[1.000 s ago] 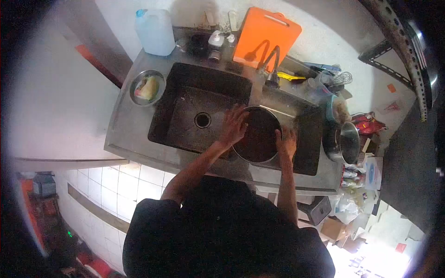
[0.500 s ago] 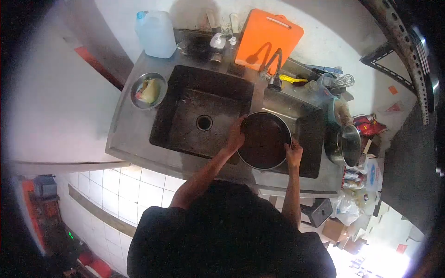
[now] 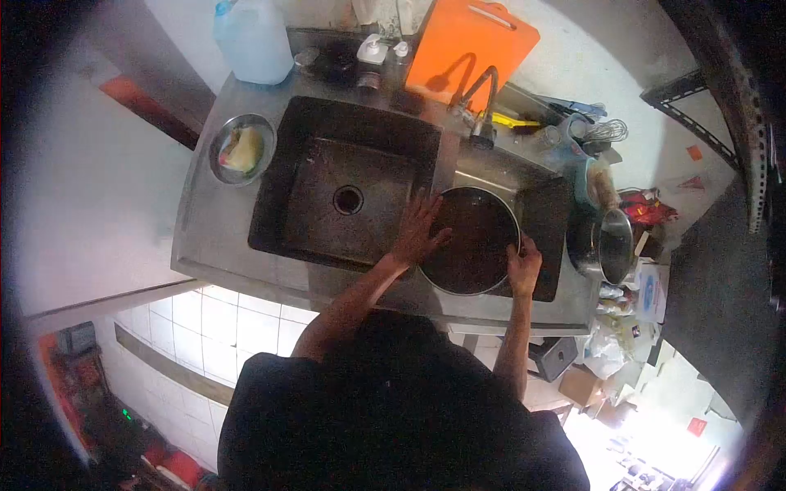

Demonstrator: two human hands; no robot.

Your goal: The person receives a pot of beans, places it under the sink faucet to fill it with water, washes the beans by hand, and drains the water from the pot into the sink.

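Observation:
A round, dark pan (image 3: 470, 245) with a pale rim sits over the right sink basin (image 3: 547, 237), overlapping the divider beside it. My right hand (image 3: 524, 267) grips the pan's right rim, thumb on the inner side. At the left rim, my left hand (image 3: 419, 232) has its fingers spread, its thumb reaching over the edge; whether the palm touches the pan I cannot tell. The black faucet (image 3: 485, 106) stands just behind the pan. To the left lies the other sink basin (image 3: 360, 184) with a round drain.
A metal bowl (image 3: 266, 168) holding sponges or cloths sits on the left counter. Behind stand a water jug (image 3: 254, 45), a soap pump bottle (image 3: 372, 56) and an orange cutting board (image 3: 473, 57). On the right are a steel pot (image 3: 616, 245) and a whisk (image 3: 606, 131).
My left hand has loosened from the pan's left rim and its fingers have spread out. My right hand stays on the right rim. The view has shifted slightly.

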